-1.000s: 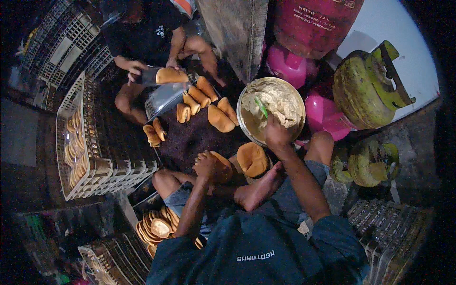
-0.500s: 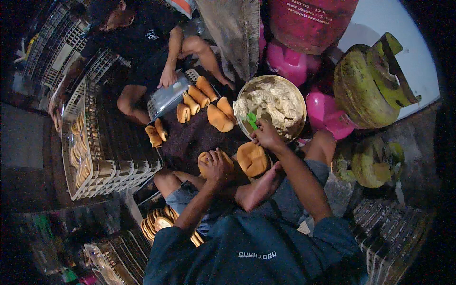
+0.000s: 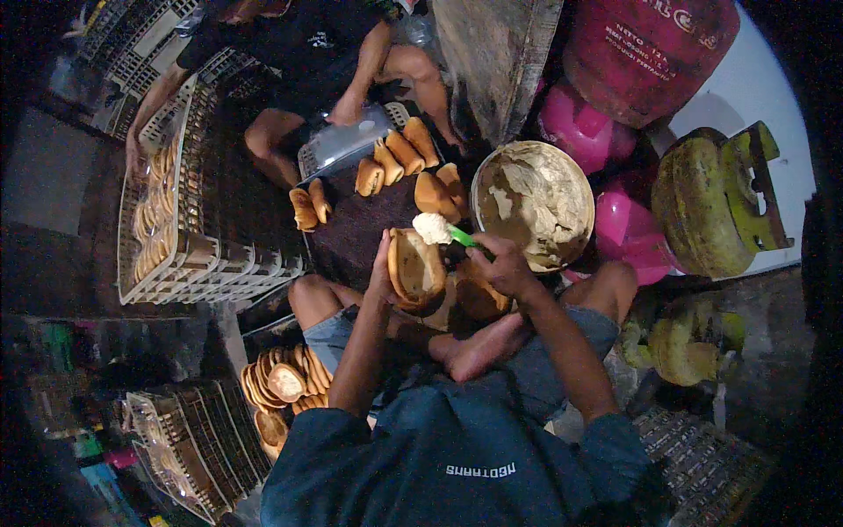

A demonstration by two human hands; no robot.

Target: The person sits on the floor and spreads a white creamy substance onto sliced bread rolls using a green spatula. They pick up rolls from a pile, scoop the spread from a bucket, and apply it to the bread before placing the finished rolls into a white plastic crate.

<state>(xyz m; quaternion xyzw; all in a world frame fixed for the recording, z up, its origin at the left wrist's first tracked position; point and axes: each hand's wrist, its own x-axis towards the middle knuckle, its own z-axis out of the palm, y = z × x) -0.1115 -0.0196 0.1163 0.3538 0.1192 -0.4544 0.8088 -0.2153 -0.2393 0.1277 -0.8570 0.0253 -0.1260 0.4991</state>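
Note:
My left hand (image 3: 383, 272) grips a hollow-faced, opened bread bun (image 3: 414, 270) upright in front of me. In my right hand (image 3: 500, 268) is a green spreader (image 3: 462, 238) carrying a lump of pale cream (image 3: 431, 227) just over the bun's upper right. The round bowl of beige cream (image 3: 536, 202) stands to the right, behind that hand. Another bun (image 3: 481, 299) lies under my right hand, partly hidden. Several filled or folded buns (image 3: 404, 149) rest around a dark mound (image 3: 356, 224) ahead of me.
A co-worker (image 3: 334, 61) sits front left, hands at a clear container (image 3: 347, 140) and a crate (image 3: 149, 263) of packed buns. Pink jugs (image 3: 619, 228), gas cylinders (image 3: 711, 206) and a wooden post (image 3: 483, 61) stand right. Loose buns (image 3: 277, 378) and stacked crates (image 3: 193, 448) lie beside me.
My right hand has lifted the spreader out of the bowl with cream on it and moved left. My left hand has picked up a bun and opened it upward. The co-worker's arm reached to the crate.

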